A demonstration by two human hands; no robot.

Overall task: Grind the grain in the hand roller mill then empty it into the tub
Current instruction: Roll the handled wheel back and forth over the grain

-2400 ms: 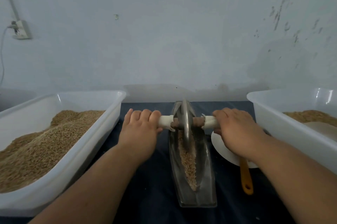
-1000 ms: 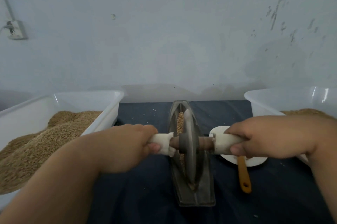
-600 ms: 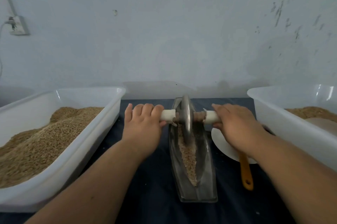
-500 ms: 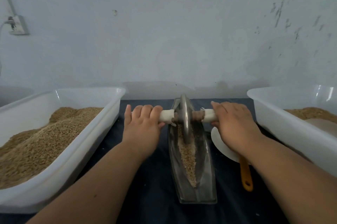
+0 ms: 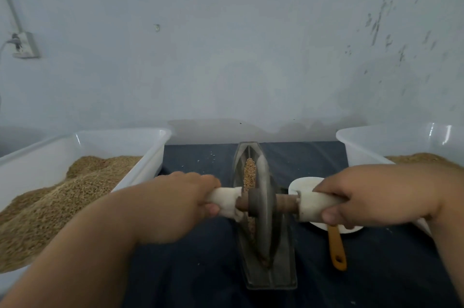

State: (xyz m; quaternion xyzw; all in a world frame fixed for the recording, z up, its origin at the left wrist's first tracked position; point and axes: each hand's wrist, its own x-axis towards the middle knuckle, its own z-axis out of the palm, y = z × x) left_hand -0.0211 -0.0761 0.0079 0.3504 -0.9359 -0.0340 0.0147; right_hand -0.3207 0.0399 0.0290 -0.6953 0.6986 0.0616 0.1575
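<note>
A boat-shaped metal trough [image 5: 283, 275] lies lengthwise on the dark table, with brown grain [image 5: 249, 172] along its groove. A metal roller wheel [image 5: 263, 209] stands in the groove toward the near end, on an axle with two white handles. My left hand [image 5: 175, 204] grips the left handle [image 5: 224, 201]. My right hand [image 5: 371, 194] grips the right handle [image 5: 313, 206]. A white tub [image 5: 120, 138] heaped with grain stands at the left. Another white tub [image 5: 364, 139] holding grain stands at the right.
A white scoop with an orange handle [image 5: 336, 250] lies just right of the trough, partly under my right hand. A few loose grains [image 5: 212, 155] lie on the dark cloth behind. The pale wall rises right behind the table, with a socket [image 5: 23, 45] at upper left.
Half a second ago the wheel was at the far end of the trough with my arms stretched out. Both hands have pulled it back toward me, uncovering grain at the far end.
</note>
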